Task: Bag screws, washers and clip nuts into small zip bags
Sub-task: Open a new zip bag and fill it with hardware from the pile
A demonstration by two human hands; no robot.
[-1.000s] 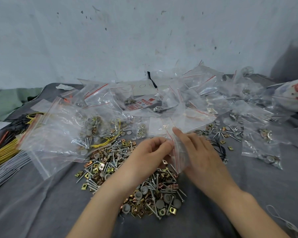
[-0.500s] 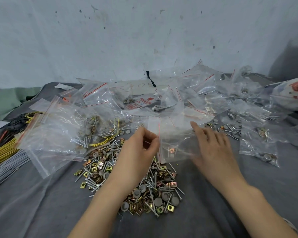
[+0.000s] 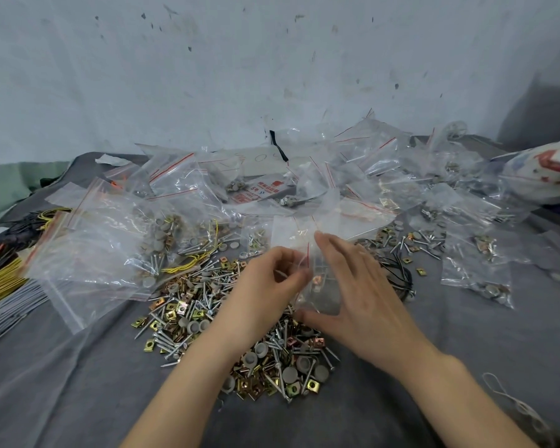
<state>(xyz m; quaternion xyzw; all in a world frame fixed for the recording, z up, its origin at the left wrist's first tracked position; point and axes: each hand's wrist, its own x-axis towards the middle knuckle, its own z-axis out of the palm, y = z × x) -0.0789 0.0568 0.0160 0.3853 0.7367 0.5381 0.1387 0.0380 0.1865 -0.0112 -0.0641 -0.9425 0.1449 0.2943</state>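
1. The left hand (image 3: 265, 286) has its fingers (image 3: 291, 276) curled in a pinch on the near edge of a small zip bag (image 3: 320, 295), probably to hold the mouth apart for loading.
2. The right hand (image 3: 366, 295) is not clenched. Its straight fingers back the bag from the 3 o'clock side and the thumb reaches underneath, so the thin plastic has support.
3. The bag hangs between the two hands, lifted off the surface (image 3: 78, 383), with one orange clip nut (image 3: 317, 280) visible inside. Whether it holds anything more I cannot tell.
4. At 6 o'clock, directly under the hands, lies the loose pile (image 3: 272, 360) of screws, grey washers and clip nuts. That keeps each reach short.
5. At 9 to 10 o'clock sit larger clear bags (image 3: 88, 253), some holding stock. At 2 to 3 o'clock lie filled small bags (image 3: 476, 279), set apart from the loose parts, seemingly as finished work.
6. Judging by the pile left, the bagging is far from done.
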